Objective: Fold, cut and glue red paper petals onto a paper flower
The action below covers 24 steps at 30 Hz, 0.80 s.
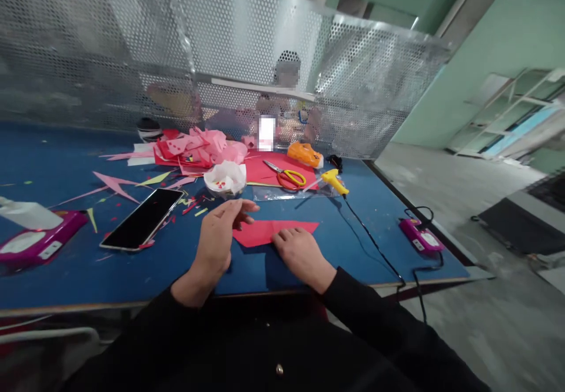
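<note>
A folded piece of red paper (260,232) lies on the blue table in front of me. My right hand (303,258) is closed on its near edge, fingers bent over the paper. At the paper's left end, my left hand (216,236) is raised on its side, fingers loosely curved and nothing visible in them. Beyond the paper are scissors with yellow and red handles (291,177), lying on a larger red sheet (260,171). A yellow glue gun (334,181) rests to their right, its black cord running toward the table's near right edge.
A white bowl-like holder (225,179) with scraps stands ahead of my left hand. Behind it is a heap of pink and red paper (198,148). On the left lie a phone (142,219) and a purple power strip (44,242); another purple power strip (421,237) sits right. Perforated metal panels (247,39) close the back.
</note>
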Motion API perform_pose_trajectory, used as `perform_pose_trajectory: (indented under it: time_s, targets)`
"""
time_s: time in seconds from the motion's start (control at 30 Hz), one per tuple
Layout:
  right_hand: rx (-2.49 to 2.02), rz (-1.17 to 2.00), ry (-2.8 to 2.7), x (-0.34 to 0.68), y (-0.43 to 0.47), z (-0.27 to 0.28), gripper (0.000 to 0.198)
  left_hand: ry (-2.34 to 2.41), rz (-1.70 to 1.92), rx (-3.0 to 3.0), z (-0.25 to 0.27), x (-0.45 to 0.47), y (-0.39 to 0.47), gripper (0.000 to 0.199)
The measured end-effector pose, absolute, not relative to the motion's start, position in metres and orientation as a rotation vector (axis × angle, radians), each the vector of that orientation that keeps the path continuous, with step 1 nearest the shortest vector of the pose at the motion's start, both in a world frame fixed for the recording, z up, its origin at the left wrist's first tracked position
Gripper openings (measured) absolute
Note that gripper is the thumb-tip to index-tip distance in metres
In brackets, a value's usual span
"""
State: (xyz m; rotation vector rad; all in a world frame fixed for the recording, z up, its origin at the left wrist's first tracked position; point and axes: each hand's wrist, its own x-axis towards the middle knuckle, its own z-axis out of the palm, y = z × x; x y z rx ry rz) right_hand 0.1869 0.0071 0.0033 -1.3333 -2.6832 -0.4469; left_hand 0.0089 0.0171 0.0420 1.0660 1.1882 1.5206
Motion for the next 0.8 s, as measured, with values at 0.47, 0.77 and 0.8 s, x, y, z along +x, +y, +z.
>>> perform_pose_trajectory:
  time_s: [0.47,0.77,0.8]
  targets:
    - [-1.128,-0.668,-2.263,0.167,0.095,0.037,0.032,1.052,1.455,0.690,0.049,0.030,0.091,0.035]
    - [-1.074,0.408,-1.456,0.165,0.097,0.014,0.027,1.024,1.635,0.497,0.037,0.031,0.096,0.024]
    - [-1.082,0.555,-1.343,0.163,0.100,0.012,0.029,1.023,1.647,0.486,0.036,0.032,0.096,0.025]
